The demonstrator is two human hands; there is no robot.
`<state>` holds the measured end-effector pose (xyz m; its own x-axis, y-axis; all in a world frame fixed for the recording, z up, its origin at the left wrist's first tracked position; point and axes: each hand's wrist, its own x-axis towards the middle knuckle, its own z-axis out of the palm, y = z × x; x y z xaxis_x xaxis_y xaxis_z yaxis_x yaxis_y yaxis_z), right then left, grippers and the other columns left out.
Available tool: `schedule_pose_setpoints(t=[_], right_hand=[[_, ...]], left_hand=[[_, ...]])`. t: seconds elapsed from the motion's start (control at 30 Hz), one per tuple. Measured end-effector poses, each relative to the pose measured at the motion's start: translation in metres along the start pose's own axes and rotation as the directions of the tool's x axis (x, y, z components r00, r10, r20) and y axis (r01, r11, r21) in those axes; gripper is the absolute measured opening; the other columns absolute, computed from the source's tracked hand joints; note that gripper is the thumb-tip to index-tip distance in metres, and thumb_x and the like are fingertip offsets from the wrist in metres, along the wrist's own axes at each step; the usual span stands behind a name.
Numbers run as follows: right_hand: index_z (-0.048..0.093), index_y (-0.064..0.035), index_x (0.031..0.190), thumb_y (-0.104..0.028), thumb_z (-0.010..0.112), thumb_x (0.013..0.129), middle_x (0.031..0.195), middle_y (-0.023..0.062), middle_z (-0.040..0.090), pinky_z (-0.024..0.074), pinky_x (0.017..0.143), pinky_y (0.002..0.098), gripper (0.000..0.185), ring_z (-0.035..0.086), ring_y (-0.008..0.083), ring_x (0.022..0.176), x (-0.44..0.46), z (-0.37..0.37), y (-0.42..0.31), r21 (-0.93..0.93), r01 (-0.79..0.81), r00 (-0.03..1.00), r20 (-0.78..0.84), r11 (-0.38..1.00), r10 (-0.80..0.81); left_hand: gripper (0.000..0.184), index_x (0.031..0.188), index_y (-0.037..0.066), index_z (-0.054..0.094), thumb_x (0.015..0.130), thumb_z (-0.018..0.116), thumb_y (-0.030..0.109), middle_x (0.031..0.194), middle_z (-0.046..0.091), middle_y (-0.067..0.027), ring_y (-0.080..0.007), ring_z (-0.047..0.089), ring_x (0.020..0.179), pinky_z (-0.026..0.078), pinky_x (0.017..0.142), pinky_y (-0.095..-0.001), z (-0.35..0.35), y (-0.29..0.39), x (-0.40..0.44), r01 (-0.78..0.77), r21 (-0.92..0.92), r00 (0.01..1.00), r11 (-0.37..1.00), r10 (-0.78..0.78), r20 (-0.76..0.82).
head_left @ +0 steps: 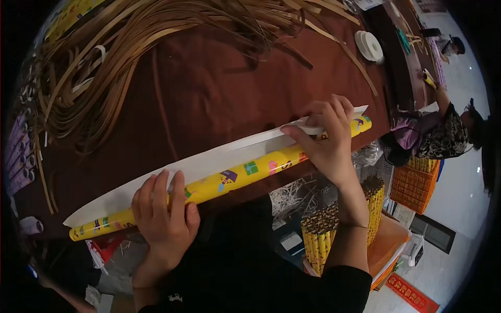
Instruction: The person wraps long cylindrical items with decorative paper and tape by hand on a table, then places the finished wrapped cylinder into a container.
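A glossy yellow roll [240,175], printed with multicoloured motifs, is laid, white flap [229,155] unfurled, along the near edge of the brown table [209,99]. It is pressed by the left hand [165,221], fingers outstretched; whether the right hand [330,140] is closed cannot be told.

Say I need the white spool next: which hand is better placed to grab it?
Probably your right hand: it's nearer the spool, toward that end of the yellow tube. Your left hand is farther off, its fingers across the tube near the opposite end.
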<state>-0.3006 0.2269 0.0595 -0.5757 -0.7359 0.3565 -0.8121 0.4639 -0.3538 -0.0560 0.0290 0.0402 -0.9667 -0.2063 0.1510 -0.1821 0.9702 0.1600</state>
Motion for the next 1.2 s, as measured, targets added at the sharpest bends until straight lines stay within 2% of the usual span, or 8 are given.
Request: schedule_pose_setpoints(t=[0.07,0.4,0.47,0.53,0.6,1.07,1.17,1.2], right_hand=[[0.062,-0.0096,0.093,-0.021,0.082,0.071,0.062,-0.0005,0.06,0.0326,0.094,0.042,0.032,0.054,0.0216,0.076,0.0,0.0,-0.002,0.017,-0.033,0.999,0.027,0.999,0.033],[0.06,-0.0112,0.093,-0.021,0.081,0.071,0.067,-0.001,0.064,0.0328,0.092,0.0431,0.032,0.053,0.0235,0.081,-0.001,0.005,0.0,-0.029,-0.027,1.0,0.012,0.999,0.028],[0.061,-0.0122,0.094,-0.021,0.08,0.069,0.066,-0.0006,0.061,0.0341,0.091,0.0437,0.033,0.053,0.024,0.081,-0.001,0.006,0.001,-0.065,-0.016,1.0,0.0,0.998,0.016],[0.062,-0.0128,0.091,-0.025,0.082,0.068,0.069,0.0006,0.06,0.035,0.093,0.0468,0.033,0.053,0.0269,0.084,-0.002,0.007,0.003,-0.041,-0.045,0.999,-0.004,0.998,0.045],[0.06,-0.0141,0.091,-0.027,0.081,0.068,0.068,0.0001,0.059,0.0352,0.095,0.0457,0.033,0.052,0.0249,0.085,-0.001,0.006,0.001,-0.065,-0.034,0.999,-0.028,0.997,0.032],[0.058,-0.0124,0.09,-0.028,0.079,0.071,0.075,0.0055,0.059,0.0372,0.097,0.0456,0.033,0.056,0.0261,0.086,-0.013,0.017,-0.016,-0.04,-0.052,0.997,-0.051,0.998,0.05],[0.06,-0.0105,0.089,-0.032,0.081,0.068,0.077,0.0092,0.059,0.0375,0.097,0.0471,0.036,0.057,0.0299,0.088,-0.013,0.02,-0.029,-0.081,-0.042,0.995,-0.089,0.996,0.035],[0.06,-0.0096,0.09,-0.031,0.081,0.067,0.078,0.0103,0.059,0.0376,0.095,0.048,0.038,0.058,0.0314,0.089,-0.014,0.021,-0.032,-0.061,-0.075,0.997,-0.02,0.995,0.073]], left_hand=[[0.04,0.127,0.006,0.06,0.096,0.043,0.025,0.131,0.049,-0.0138,-0.0323,0.048,0.116,0.041,0.095,-0.0471,0.001,0.002,0.0,0.015,0.016,1.0,1.0,-0.015,0.009],[0.042,0.123,0.005,0.062,0.093,0.048,0.031,0.127,0.051,-0.0175,-0.0352,0.048,0.114,0.04,0.094,-0.0497,-0.001,0.003,0.0,0.012,0.034,1.0,0.999,-0.012,0.021],[0.041,0.123,0.005,0.062,0.094,0.047,0.031,0.125,0.052,-0.0195,-0.0362,0.05,0.111,0.04,0.094,-0.0502,-0.003,0.004,0.004,0.041,0.041,0.994,0.998,-0.045,0.101],[0.041,0.119,0.002,0.062,0.093,0.052,0.032,0.11,0.057,-0.0181,-0.0352,0.055,0.096,0.044,0.085,-0.0498,0.005,0.003,0.003,0.008,0.103,0.999,0.995,-0.004,-0.037],[0.041,0.119,0.002,0.062,0.092,0.053,0.032,0.108,0.057,-0.0176,-0.0349,0.055,0.095,0.044,0.084,-0.0494,0.012,0.004,0.009,-0.023,0.112,0.995,0.993,0.034,-0.095],[0.042,0.115,0.001,0.063,0.089,0.06,0.033,0.096,0.058,-0.0144,-0.0324,0.056,0.085,0.046,0.075,-0.0463,0.001,-0.026,-0.012,-0.115,0.0,0.993,0.993,0.115,-0.033],[0.042,0.114,0.0,0.063,0.088,0.061,0.033,0.094,0.058,-0.0137,-0.0318,0.056,0.083,0.047,0.073,-0.0457,0.005,-0.041,-0.02,-0.18,-0.042,0.98,0.983,0.175,-0.098],[0.043,0.112,0.0,0.064,0.085,0.066,0.034,0.088,0.057,-0.0112,-0.0291,0.055,0.078,0.047,0.069,-0.0425,0.001,-0.045,-0.02,-0.224,-0.038,0.965,0.974,0.216,-0.148]])
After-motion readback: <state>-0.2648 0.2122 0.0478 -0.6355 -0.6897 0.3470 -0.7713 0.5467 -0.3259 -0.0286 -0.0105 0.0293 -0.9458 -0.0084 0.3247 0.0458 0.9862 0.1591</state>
